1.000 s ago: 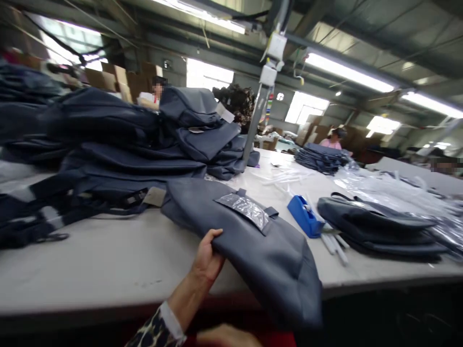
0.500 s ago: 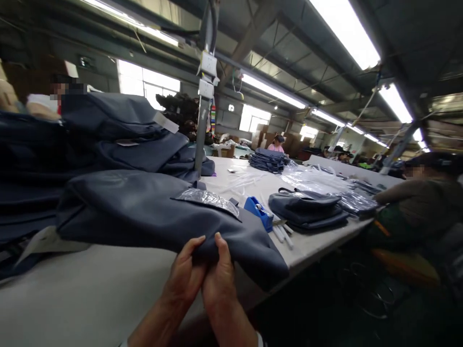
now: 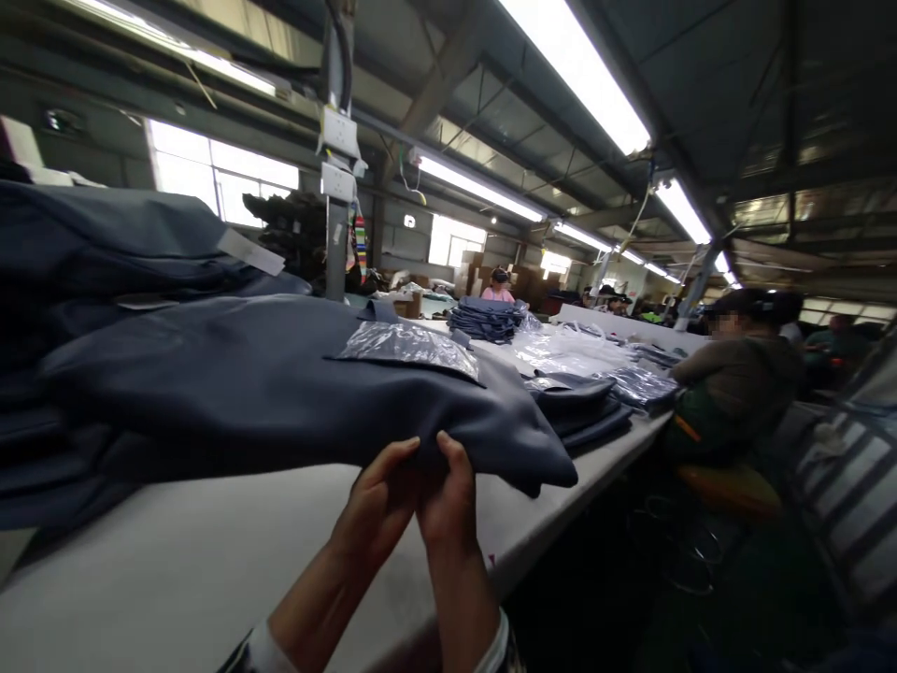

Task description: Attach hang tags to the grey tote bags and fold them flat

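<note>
My left hand (image 3: pixel 375 500) and my right hand (image 3: pixel 448 491) sit side by side, both pinching the lower edge of a dark slate-blue fabric bag (image 3: pixel 280 397). The bag is lifted and spread flat just above the white worktable (image 3: pixel 182 542). A transparent plastic pouch (image 3: pixel 406 348) lies on its upper side, near the top edge. The bag's far corner droops to the right of my hands. Behind it, on the left, rises a tall pile of similar dark bags (image 3: pixel 105 224) with a paper tag.
A lower stack of bags (image 3: pixel 581 411) lies on the table behind the held bag, and another stack (image 3: pixel 487 320) lies farther along, beside loose plastic sheeting (image 3: pixel 567 350). A seated co-worker (image 3: pixel 735 383) is at the right of the table. A metal pole (image 3: pixel 336 243) rises beyond the pile.
The view has swung right and tilted. Both hands now pinch the bag, whereas one second ago only one hand held it. The bag has been raised and turned, and the blue tape dispenser is hidden.
</note>
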Motion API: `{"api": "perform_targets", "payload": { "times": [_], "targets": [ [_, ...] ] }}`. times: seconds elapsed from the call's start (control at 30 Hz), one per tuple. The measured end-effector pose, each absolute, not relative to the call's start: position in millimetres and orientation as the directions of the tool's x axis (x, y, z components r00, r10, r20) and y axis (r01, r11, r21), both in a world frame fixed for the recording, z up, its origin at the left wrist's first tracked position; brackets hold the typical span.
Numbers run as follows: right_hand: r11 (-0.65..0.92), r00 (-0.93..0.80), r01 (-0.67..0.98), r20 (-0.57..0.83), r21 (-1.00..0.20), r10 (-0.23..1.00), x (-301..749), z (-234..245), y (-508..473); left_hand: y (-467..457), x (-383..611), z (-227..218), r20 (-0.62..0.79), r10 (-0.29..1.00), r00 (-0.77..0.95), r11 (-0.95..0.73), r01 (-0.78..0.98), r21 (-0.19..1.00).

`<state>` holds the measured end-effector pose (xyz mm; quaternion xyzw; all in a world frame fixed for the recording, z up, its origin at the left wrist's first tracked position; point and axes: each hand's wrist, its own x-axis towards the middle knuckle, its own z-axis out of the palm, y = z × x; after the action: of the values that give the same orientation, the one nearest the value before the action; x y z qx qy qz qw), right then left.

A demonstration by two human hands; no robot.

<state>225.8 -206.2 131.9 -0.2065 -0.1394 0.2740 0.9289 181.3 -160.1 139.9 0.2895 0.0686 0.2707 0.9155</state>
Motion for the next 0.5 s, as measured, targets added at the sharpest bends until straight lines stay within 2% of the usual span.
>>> {"api": "perform_targets", "payload": {
  "times": [0.13, 0.2, 0.33, 0.43, 0.5],
  "targets": [
    [0.798, 0.891, -0.193, 0.239, -0.571, 0.386, 314, 169, -225, -171, 220, 148, 0.276, 0.34, 0.899, 0.643, -0.437, 0.629],
    [0.77, 0.904, -0.166, 0.216, -0.616, 0.368, 374, 189, -244, -173, 225, 131, 0.277, 0.262, 0.924, 0.598, -0.381, 0.705],
    [0.7, 0.946, -0.15, 0.103, -0.698, 0.307, 497, 215, -289, -161, 213, 64, 0.035, 0.133, 0.991, 0.478, -0.094, 0.874],
    [0.642, 0.981, -0.129, -0.003, -0.756, 0.193, 568, 207, -316, -147, 203, 12, -0.16, 0.167, 0.973, 0.44, 0.072, 0.895],
    [0.602, 0.993, -0.114, -0.099, -0.79, 0.058, 603, 187, -328, -141, 202, -15, -0.253, 0.231, 0.94, 0.476, 0.117, 0.872]
  ]
}}
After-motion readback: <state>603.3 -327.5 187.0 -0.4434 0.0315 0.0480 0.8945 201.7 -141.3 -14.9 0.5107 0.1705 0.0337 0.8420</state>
